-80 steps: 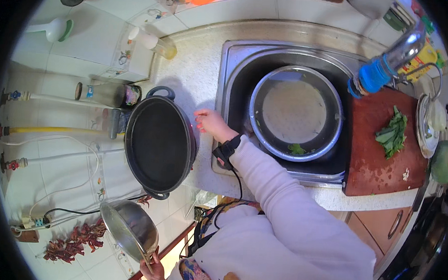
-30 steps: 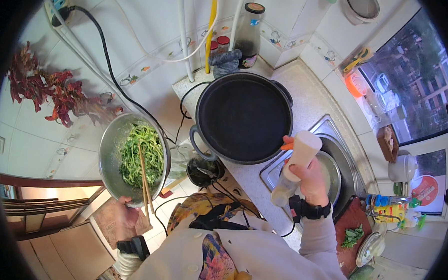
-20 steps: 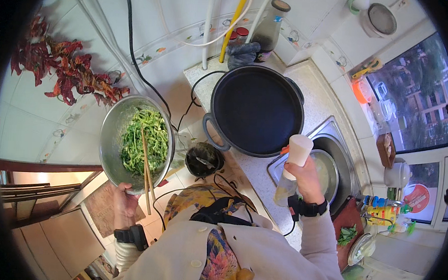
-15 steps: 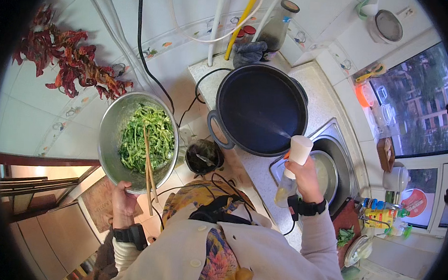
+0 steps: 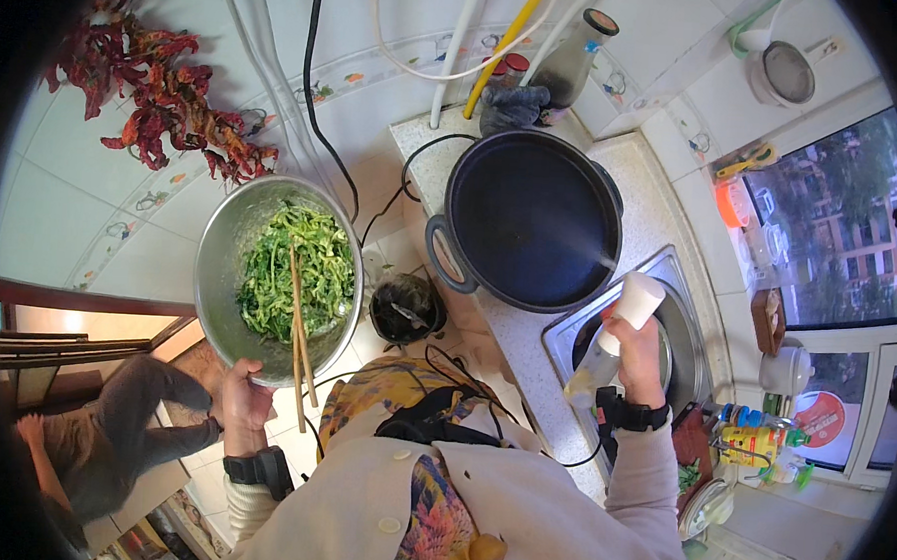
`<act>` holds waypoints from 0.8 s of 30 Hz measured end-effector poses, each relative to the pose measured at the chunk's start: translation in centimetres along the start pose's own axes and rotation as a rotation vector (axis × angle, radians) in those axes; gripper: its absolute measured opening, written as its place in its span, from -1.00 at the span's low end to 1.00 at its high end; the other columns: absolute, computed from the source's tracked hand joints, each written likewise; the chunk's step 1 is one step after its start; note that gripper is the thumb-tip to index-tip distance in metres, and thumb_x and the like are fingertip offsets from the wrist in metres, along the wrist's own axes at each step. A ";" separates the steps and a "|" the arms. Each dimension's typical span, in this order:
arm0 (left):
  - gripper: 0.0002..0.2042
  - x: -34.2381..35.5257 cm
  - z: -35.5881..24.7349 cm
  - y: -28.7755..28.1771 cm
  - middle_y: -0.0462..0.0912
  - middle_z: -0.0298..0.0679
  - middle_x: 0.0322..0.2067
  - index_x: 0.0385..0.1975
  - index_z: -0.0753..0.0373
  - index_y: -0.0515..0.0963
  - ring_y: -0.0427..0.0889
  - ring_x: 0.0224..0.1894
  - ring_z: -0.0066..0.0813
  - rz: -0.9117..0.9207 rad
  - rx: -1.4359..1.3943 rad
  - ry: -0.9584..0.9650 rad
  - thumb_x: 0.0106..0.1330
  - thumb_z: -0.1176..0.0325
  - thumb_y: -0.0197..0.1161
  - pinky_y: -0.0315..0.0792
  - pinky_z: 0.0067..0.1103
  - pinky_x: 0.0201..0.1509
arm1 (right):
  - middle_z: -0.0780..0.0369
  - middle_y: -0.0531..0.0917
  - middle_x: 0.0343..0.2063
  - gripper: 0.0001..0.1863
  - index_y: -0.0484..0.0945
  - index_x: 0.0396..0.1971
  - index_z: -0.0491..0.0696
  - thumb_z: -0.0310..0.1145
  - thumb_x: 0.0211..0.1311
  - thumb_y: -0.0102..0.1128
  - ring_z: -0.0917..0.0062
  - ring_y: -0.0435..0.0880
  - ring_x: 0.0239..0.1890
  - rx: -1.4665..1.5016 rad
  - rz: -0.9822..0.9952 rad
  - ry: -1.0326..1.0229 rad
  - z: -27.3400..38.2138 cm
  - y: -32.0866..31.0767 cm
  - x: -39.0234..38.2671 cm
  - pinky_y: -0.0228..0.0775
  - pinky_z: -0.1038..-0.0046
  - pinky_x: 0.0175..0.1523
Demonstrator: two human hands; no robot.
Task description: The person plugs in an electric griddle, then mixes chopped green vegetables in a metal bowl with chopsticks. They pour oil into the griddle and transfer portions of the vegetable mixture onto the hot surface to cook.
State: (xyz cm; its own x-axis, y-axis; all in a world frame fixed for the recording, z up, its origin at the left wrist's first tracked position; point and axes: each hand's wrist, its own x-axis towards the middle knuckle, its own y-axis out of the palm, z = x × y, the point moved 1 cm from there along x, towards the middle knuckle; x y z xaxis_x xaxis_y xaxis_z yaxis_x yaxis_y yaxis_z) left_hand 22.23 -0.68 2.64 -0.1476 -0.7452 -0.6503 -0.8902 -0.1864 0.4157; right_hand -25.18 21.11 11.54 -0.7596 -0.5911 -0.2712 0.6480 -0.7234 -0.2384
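Note:
My left hand (image 5: 248, 396) grips the near rim of a steel mixing bowl (image 5: 215, 280), holding it up at the left. Inside lie dressed, shredded green vegetables (image 5: 314, 259), with a pair of wooden chopsticks (image 5: 299, 324) resting in them and sticking out over the near rim. My right hand (image 5: 640, 358) is wrapped round a clear spray bottle (image 5: 616, 337) with a white top and some yellowish liquid inside. It is tilted toward a black, two-handled pan (image 5: 531, 219) on the counter. A fine mist leaves the nozzle over the pan's right side.
A steel sink (image 5: 681, 335) is right of the pan. Behind stand a glass bottle (image 5: 576, 60) and a dark cloth (image 5: 511, 108). A lined bin (image 5: 407, 308) sits below, among cables. Dried red chillies (image 5: 161, 97) hang at left. Another person (image 5: 131, 446) is at lower left.
My right hand and the spray bottle have shifted right, and the bottle leans more to the right. The mist now comes out by the pan's right edge. Another person has come into view at lower left.

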 end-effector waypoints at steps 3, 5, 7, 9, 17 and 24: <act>-0.72 -0.1 0.1 -0.4 0.57 -0.21 -0.27 -0.17 0.34 0.41 0.64 -0.33 -0.27 0.006 -0.004 0.019 0.06 0.51 0.06 0.60 -0.33 -0.26 | 0.28 0.55 -0.47 -0.80 0.47 -0.40 -0.12 -0.47 -0.14 0.09 0.57 0.50 -0.40 0.032 -0.076 -0.008 0.6 -0.4 0.5 0.29 0.56 -0.27; -0.69 -0.1 0.2 -0.7 0.57 -0.20 -0.25 -0.15 0.35 0.40 0.63 -0.29 -0.26 0.038 -0.032 0.006 0.05 0.51 0.06 0.59 -0.32 -0.22 | 0.23 0.57 -0.42 -0.77 0.48 -0.37 -0.15 -0.48 -0.13 0.09 0.54 0.53 -0.37 0.132 -0.083 -0.086 0.9 -0.3 0.7 0.33 0.53 -0.22; -0.69 0.0 0.2 -1.1 0.57 -0.19 -0.24 -0.15 0.34 0.40 0.63 -0.26 -0.25 0.027 -0.036 0.001 0.05 0.51 0.06 0.59 -0.32 -0.19 | 0.22 0.59 -0.41 -0.76 0.50 -0.35 -0.16 -0.50 -0.13 0.11 0.53 0.54 -0.36 0.253 -0.090 -0.186 1.2 -0.3 1.0 0.33 0.52 -0.21; -0.69 -0.1 0.2 -1.2 0.57 -0.19 -0.23 -0.15 0.34 0.40 0.62 -0.25 -0.24 0.031 -0.043 -0.002 0.05 0.51 0.06 0.58 -0.32 -0.19 | 0.21 0.59 -0.42 -0.75 0.50 -0.34 -0.17 -0.49 -0.13 0.12 0.53 0.55 -0.36 0.223 -0.108 -0.142 1.4 -0.8 1.2 0.33 0.52 -0.22; -0.77 -1.9 0.1 -0.4 0.55 -0.19 -0.32 -0.24 0.39 0.39 0.60 -0.31 -0.29 -0.008 -0.018 0.017 0.06 0.57 0.02 0.58 -0.35 -0.17 | 0.20 0.56 -0.49 -0.76 0.44 -0.38 -0.17 -0.42 -0.11 0.11 0.48 0.56 -0.39 0.073 -0.124 -0.098 1.1 -3.0 2.2 0.36 0.50 -0.30; -0.75 -2.2 0.3 -0.5 0.56 -0.18 -0.31 -0.23 0.38 0.39 0.61 -0.33 -0.29 -0.023 -0.032 0.042 0.05 0.55 0.04 0.60 -0.37 -0.23 | 0.19 0.58 -0.48 -0.78 0.45 -0.39 -0.18 -0.45 -0.12 0.11 0.50 0.56 -0.43 0.002 -0.067 -0.119 1.1 -2.2 2.0 0.37 0.51 -0.29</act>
State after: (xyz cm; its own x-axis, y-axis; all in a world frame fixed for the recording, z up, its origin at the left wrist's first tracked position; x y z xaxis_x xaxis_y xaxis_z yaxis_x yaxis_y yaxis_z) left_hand 22.89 1.28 3.67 -0.1081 -0.7665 -0.6331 -0.8787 -0.2242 0.4214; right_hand -28.18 21.11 12.54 -0.8025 -0.5794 -0.1425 0.5955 -0.7632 -0.2507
